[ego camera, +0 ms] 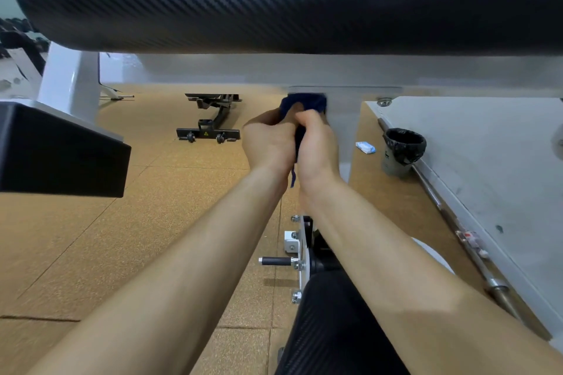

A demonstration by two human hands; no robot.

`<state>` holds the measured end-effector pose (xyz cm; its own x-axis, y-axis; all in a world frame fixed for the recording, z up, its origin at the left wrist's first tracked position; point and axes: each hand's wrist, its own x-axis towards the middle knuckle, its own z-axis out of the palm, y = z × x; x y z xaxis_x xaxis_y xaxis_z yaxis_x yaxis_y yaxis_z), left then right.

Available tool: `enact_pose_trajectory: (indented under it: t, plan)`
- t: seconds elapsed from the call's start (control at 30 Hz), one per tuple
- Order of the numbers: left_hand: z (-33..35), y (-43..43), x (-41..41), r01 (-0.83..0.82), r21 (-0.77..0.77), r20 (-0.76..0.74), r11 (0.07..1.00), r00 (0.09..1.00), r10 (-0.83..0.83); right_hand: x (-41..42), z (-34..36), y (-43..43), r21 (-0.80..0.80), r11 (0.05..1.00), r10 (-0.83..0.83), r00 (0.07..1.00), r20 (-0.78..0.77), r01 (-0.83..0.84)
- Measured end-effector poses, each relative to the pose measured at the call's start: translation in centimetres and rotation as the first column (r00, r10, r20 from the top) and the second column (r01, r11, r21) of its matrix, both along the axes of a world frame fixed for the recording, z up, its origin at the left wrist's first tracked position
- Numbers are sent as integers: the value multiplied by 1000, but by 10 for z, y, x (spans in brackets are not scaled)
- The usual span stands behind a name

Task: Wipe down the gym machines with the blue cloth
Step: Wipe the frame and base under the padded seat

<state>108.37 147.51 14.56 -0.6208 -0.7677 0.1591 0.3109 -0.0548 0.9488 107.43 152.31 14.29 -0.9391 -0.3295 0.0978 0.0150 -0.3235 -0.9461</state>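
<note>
- Two hands show in our one head view, bunched together just under the white crossbeam (304, 73) of the machine
- Our left hand (268, 140) has its fingers curled round the blue cloth (306, 103) from the left, gripping it
- Our right hand (316, 143) is clamped on the same cloth from the right, thumb up top, pretty much pressed against the left hand
- The cloth's wadded up against the white upright post (341, 125), right where it meets the beam, and a thin tail of it hangs down between our wrists
- Above that a big black pad (274, 0) with a carbon-weave look fills the top of the view
- Low between our forearms there's a second black pad (329, 329), same weave, with bolts and a short black peg (275, 261) sticking out left
- On the cork-coloured floor (91, 253) there's a black bench frame (213, 119) left of the hands and a bin (402, 149) with a black liner to the right
- A small blue-and-white packet (365, 148) sits beside the bin, and a barbell (457, 222) lies along the wall base
</note>
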Motion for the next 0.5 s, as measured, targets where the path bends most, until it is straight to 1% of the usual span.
enact_pose_trajectory:
  t: [0.07,0.1,0.2,0.27,0.37,0.5]
  plan:
    - [-4,0,-3,-25,-55,5,998,1000,26,-7,2,-4,2,1000,3,1000,25,-3]
    - [-5,0,-3,-23,-59,-2,998,1000,23,-7,1,-5,6,1000,1,1000,17,-1]
    - [-7,-5,-1,19,-5,-24,1000,1000,-19,-2,-5,-1,-28,999,23,999,-28,-24]
    - [-8,-5,4,54,13,-53,998,997,-53,-2,-12,5,-71,996,46,995,-92,-53]
    - [-11,-4,6,76,-20,-78,997,994,-78,0,-11,11,-81,994,62,984,-168,-77]
    - [-2,-6,-1,24,47,-25,999,999,-23,-5,-7,4,-40,997,60,990,-130,-66]
